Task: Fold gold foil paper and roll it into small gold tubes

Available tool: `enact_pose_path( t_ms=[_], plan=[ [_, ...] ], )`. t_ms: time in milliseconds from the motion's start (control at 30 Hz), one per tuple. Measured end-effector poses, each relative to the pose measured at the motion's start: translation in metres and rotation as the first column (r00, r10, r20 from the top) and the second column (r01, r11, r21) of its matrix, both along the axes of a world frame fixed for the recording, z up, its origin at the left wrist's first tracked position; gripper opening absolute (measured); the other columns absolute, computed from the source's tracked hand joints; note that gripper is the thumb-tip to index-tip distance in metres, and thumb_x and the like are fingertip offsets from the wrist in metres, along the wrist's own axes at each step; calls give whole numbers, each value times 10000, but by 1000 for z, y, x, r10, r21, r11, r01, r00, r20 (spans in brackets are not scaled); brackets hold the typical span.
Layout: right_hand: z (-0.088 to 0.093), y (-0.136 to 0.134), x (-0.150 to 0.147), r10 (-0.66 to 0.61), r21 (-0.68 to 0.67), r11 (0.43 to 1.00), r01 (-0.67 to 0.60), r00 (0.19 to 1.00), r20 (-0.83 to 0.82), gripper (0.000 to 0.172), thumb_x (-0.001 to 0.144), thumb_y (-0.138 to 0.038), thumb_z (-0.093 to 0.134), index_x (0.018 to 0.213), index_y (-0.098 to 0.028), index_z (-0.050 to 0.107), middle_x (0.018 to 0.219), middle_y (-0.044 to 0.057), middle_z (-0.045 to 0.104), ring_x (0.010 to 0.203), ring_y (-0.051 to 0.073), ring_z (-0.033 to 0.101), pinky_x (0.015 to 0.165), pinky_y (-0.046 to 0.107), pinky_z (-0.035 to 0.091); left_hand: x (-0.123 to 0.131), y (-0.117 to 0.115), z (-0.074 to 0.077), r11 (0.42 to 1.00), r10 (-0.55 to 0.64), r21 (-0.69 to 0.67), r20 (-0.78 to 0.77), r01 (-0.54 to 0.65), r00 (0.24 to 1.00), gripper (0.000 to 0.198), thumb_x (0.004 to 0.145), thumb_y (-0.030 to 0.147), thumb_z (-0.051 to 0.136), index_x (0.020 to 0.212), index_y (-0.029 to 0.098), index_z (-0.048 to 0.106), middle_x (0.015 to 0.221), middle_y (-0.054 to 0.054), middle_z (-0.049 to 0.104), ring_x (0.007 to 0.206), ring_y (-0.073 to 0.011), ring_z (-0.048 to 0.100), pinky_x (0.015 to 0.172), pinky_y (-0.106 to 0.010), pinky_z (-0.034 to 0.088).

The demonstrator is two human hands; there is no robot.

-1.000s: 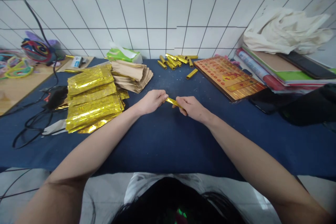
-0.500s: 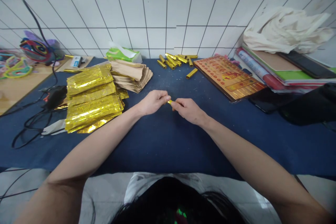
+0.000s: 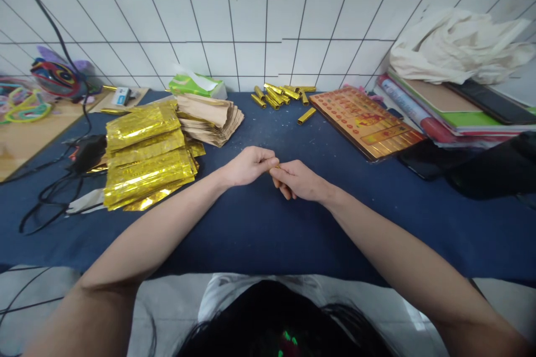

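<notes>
Above the middle of the blue cloth, my left hand (image 3: 251, 166) and my right hand (image 3: 299, 178) meet fingertip to fingertip. Both are closed in a pinch on a small gold foil paper roll, now almost wholly hidden by the fingers. Beyond the hands, several finished-looking gold foil rolls (image 3: 274, 101) lie in a loose pile by the wall, and one roll (image 3: 307, 116) sits apart in front of them. To the left, a fanned stack of gold foil sheets (image 3: 144, 164) lies beside a stack of brown paper (image 3: 213, 122).
A green tissue pack (image 3: 195, 86) stands by the tiled wall. At right are a flat orange-gold printed pack (image 3: 364, 122), a pile of books (image 3: 456, 114) and a white cloth bag (image 3: 456, 47). Black cables (image 3: 46, 201) curl at left on the blue tablecloth (image 3: 259, 234).
My hands have drawn closer together, and the gold piece that showed between them is now covered by the fingers. My right hand's lower fingers have come into view. The piles have not moved.
</notes>
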State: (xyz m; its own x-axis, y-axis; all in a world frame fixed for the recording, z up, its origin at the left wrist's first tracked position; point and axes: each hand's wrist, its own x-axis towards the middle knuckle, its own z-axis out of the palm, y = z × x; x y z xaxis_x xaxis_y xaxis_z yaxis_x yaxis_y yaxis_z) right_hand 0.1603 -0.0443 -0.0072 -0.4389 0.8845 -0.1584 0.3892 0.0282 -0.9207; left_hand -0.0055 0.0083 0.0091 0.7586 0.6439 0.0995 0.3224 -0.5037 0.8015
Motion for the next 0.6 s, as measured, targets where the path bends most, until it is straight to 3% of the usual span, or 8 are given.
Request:
enact_pose_path(
  t_ms=[233,333,467,600],
  plan=[
    [2,2,2,-89,54,995,89,996,-4,386,870,-431,373,604,-173,480,381,-57,455,345,52,393,424,181,337,-17,23,0,989,140,-63,80,-135,987,425,802,501,449,546,167,395,480,61,299,441,-57,239,432,-215,184],
    [0,2,3,-128,115,986,124,991,33,418,865,-435,386,548,-172,458,388,-56,427,360,53,383,431,192,321,-27,35,-3,966,242,-147,204,-215,949,448,779,541,480,547,187,332,456,74,274,402,-47,211,405,-219,150],
    [-4,4,4,-155,104,982,157,988,-27,430,863,-476,380,572,-173,470,404,-55,426,366,52,362,414,191,300,-29,40,-7,947,271,-250,280,-203,921,473,743,573,529,551,183,341,449,79,285,385,-35,212,390,-211,152],
    [-5,8,6,-220,54,971,232,962,-163,444,844,-561,363,662,-178,495,433,-58,429,358,56,336,381,197,272,-18,30,-10,926,293,-325,307,-190,905,475,726,579,550,564,184,340,426,89,294,365,-29,216,377,-198,156]
  ],
)
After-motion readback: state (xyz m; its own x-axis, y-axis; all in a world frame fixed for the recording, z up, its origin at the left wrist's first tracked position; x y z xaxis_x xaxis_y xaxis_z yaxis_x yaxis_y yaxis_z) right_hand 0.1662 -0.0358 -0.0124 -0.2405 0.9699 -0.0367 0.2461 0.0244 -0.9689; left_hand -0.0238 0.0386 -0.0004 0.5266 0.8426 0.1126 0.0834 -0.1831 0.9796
